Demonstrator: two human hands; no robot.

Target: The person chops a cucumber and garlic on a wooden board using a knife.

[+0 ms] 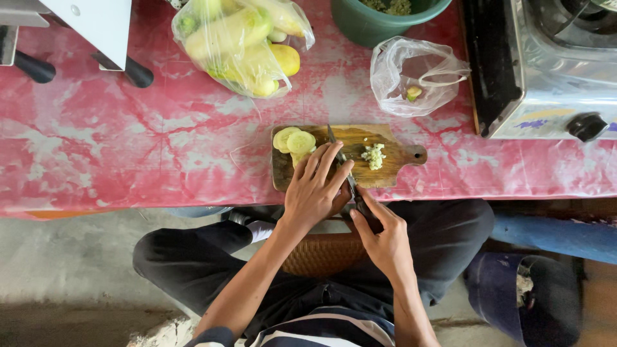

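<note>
Nearest to my eyes are my own forearms, rising over my dark trousers and a woven brown seat toward the near edge of the tabletop point(128, 141), which wears a mottled pink-and-white cloth. My right hand point(380, 239) is curled tight around the dark handle of a knife point(344, 168), whose thin blade runs up across a small wooden cutting board point(385, 173) lying at the near edge, about midway along it. My left hand point(316, 187) lies flat over the blade and the board, fingers point(328, 160) stretched long and close together, pressing down; what sits beneath my palm I cannot tell. The board is warm brown, grainy, rectangular, with a short rounded handle and a hole pointing right. On its left end lie pale green cucumber slices point(293, 141), round, moist-looking, overlapping one another. Just right of the blade sits a little heap of finely chopped pale bits point(373, 156), crumbly and whitish green. Toward the far edge, a clear crinkled plastic bag point(241, 38) bulges with smooth yellow-green cucumbers. Right of it stands a green plastic bowl point(369, 26), and beside that a nearly flat thin bag point(414, 77) holding one small scrap. At the right end stands a shiny metal gas stove point(553, 83) with a black knob.
</note>
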